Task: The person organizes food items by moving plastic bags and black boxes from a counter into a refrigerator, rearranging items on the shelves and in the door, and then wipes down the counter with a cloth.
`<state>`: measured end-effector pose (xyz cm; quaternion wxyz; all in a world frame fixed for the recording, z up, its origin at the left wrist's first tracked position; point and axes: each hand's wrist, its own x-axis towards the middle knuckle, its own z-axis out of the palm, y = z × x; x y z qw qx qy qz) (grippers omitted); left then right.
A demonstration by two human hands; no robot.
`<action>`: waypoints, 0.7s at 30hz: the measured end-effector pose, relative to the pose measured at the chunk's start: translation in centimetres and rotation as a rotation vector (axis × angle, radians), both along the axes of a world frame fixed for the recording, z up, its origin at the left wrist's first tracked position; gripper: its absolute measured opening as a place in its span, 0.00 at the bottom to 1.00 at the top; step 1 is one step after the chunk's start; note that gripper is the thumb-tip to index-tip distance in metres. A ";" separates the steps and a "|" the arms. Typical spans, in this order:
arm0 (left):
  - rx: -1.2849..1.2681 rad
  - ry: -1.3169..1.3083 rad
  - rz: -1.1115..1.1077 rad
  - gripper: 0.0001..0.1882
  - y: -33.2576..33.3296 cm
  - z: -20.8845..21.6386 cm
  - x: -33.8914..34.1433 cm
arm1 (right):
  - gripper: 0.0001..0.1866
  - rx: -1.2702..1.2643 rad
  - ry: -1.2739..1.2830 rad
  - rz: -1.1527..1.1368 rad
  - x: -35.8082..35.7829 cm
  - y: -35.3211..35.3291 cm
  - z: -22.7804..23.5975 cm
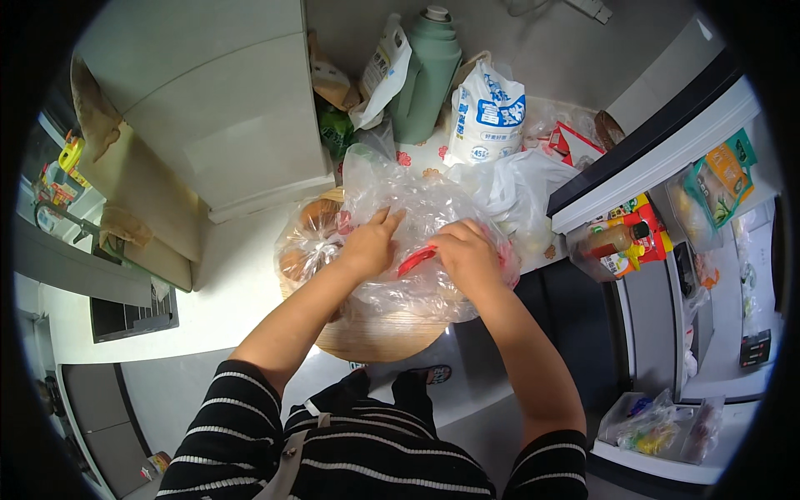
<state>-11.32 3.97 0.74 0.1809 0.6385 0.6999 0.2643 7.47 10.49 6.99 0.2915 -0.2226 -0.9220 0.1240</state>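
Observation:
A large clear plastic bag lies crumpled over a round wooden board at the counter's front. My right hand is closed on the bag, by a red strip that sticks out from under its fingers. My left hand rests on the bag's left part with two fingers stretched out and apart; its other fingers are partly hidden. Left of it, a knotted clear bag holds several round brown things, perhaps buns. What lies inside the large bag cannot be made out.
Behind stand a green thermos, a white flour bag and a white plastic bag. An open fridge door with packets and a bottle reaches in from the right. A tall cabinet stands at the back left.

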 end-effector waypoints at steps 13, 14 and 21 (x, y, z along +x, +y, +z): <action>0.618 -0.149 0.121 0.12 -2.2 5.6 -1.0 | 0.05 -0.226 0.161 -0.037 -0.8 1.4 4.2; 0.577 -0.201 0.049 0.14 -2.7 6.9 -0.6 | 0.05 -0.284 0.173 -0.015 -1.0 1.3 4.2; 0.005 -0.597 0.070 0.15 -2.8 4.8 -1.1 | 0.24 -0.611 0.160 0.029 -2.7 1.0 5.8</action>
